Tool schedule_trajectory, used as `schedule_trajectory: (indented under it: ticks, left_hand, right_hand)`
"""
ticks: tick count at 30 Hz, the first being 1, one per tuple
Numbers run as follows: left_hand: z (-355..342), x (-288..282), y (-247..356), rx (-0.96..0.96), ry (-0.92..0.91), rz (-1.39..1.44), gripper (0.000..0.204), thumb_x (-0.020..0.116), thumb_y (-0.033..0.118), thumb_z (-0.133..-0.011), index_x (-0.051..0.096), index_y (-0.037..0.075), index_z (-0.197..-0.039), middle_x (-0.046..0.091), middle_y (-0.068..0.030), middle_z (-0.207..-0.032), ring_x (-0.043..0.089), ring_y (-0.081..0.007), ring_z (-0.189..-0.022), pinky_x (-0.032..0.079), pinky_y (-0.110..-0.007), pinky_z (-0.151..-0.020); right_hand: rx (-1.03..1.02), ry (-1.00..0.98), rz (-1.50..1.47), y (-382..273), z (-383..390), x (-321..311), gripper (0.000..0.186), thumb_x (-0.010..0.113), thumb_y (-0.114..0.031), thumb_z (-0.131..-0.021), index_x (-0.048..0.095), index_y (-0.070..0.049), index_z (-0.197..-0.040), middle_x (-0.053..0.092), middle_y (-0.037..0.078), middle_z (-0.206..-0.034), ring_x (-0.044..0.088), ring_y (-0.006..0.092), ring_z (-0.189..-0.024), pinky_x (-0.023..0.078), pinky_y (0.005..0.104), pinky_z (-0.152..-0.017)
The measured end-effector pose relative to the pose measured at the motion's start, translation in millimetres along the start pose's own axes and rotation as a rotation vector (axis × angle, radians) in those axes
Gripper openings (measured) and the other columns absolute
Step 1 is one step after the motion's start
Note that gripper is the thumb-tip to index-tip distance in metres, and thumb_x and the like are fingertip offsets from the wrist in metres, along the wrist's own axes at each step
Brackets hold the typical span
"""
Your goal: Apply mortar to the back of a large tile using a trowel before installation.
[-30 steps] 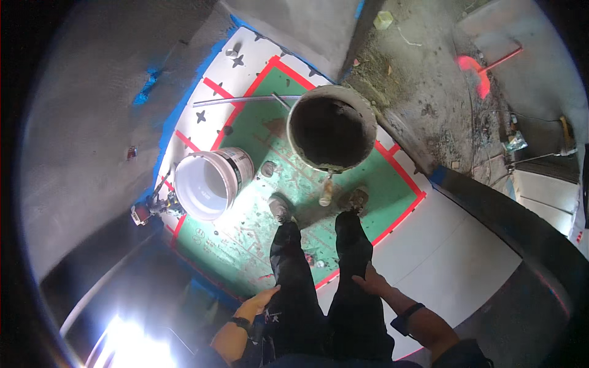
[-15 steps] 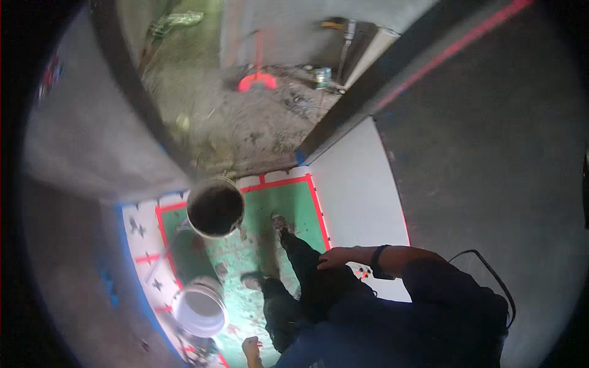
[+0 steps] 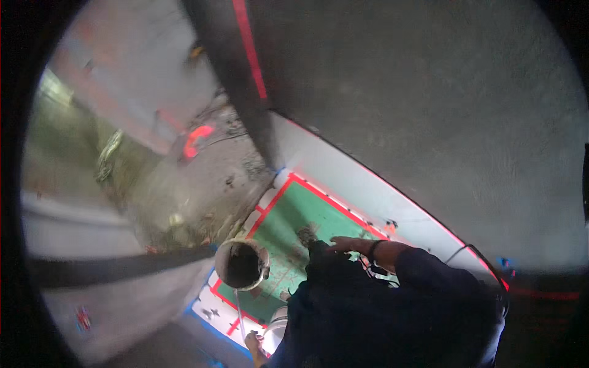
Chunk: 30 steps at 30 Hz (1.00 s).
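Observation:
Beside my dark-clothed legs, my right hand (image 3: 345, 244) rests near the thigh with its fingers stretched out. Low in the view, my left hand (image 3: 251, 339) appears small and blurred beside a white bucket (image 3: 273, 331), partly hidden by my body; whether its fingers grip anything is unclear. A round bucket with dark material inside (image 3: 239, 264) stands on the green floor panel (image 3: 282, 211), which is edged with red tape. A thin pale bar (image 3: 238, 306) lies below that bucket, close to my left hand in the picture. My shoe (image 3: 307, 234) shows on the green panel.
A large grey wall (image 3: 429, 110) with red tape rises at right, above a white band (image 3: 343, 172). A dark curb (image 3: 153, 257) borders rough concrete ground (image 3: 208, 184), holding a bright red-orange tool (image 3: 195, 142). A black cord (image 3: 466, 251) loops at my right.
My head has swung toward the right-hand wall, so the tiled floor and rough ground have rotated in view. My right hand stays by my thigh; my left hand is partly hidden.

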<state>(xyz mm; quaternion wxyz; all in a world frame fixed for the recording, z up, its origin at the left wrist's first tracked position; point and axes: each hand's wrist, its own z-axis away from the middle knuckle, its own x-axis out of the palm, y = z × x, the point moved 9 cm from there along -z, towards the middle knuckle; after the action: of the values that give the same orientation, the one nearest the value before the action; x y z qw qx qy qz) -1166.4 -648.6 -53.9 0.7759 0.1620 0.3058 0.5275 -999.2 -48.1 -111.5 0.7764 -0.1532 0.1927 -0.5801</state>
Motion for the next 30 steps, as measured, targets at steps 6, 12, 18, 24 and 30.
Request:
schedule_trajectory:
  ticks: [6,12,18,24,30]
  left_hand:
    - [-78,73,88,-0.023,-0.488,-0.015,0.026,0.073,0.022,-0.083,0.057,0.001,-0.083,0.058,-0.0078,-0.063,0.057,-0.0189,-0.049,0.051,-0.030,-0.046]
    - [-156,187,239,0.525,-0.649,-0.637,0.028,0.063,0.027,-0.090,0.055,0.005,-0.075,0.052,-0.0061,-0.060,0.050,-0.0212,-0.047,0.045,-0.035,-0.048]
    - [-185,337,297,0.192,-0.853,-0.407,0.040,0.056,0.028,-0.092,0.053,0.006,-0.059,0.052,-0.0101,-0.051,0.045,-0.0192,-0.037,0.035,-0.033,-0.035]
    - [-171,387,255,0.403,-0.968,-0.769,0.026,0.064,0.026,-0.086,0.058,0.005,-0.072,0.057,-0.0044,-0.064,0.055,-0.0152,-0.057,0.046,-0.032,-0.054]
    - [-138,329,278,0.309,-0.986,-0.782,0.034,0.059,0.041,-0.092,0.060,0.007,-0.091,0.061,-0.0021,-0.078,0.058,-0.0170,-0.067,0.047,-0.035,-0.061]
  right_hand:
    - [-0.171,0.078,-0.224,44,0,26,0.061,0.047,-0.061,-0.090,0.063,-0.010,-0.120,0.066,0.014,-0.109,0.061,0.0273,-0.102,0.045,0.0448,-0.090]
    - [0.109,0.381,-0.368,62,101,48,0.061,0.053,-0.060,-0.086,0.067,-0.003,-0.102,0.068,0.017,-0.098,0.063,0.0316,-0.089,0.047,0.0453,-0.081]
    - [-0.583,0.996,-0.446,65,144,120,0.046,0.053,-0.040,-0.091,0.057,0.000,-0.113,0.063,0.022,-0.105,0.060,0.0338,-0.101,0.046,0.0448,-0.086]
    - [-0.241,1.028,-0.143,65,154,126,0.029,0.054,-0.029,-0.088,0.057,0.000,-0.094,0.063,0.022,-0.092,0.061,0.0426,-0.090,0.048,0.0475,-0.075]
    - [-0.155,0.717,-0.300,88,85,111,0.030,0.055,-0.027,-0.086,0.062,-0.003,-0.103,0.066,0.017,-0.099,0.064,0.0339,-0.091,0.050,0.0422,-0.078]
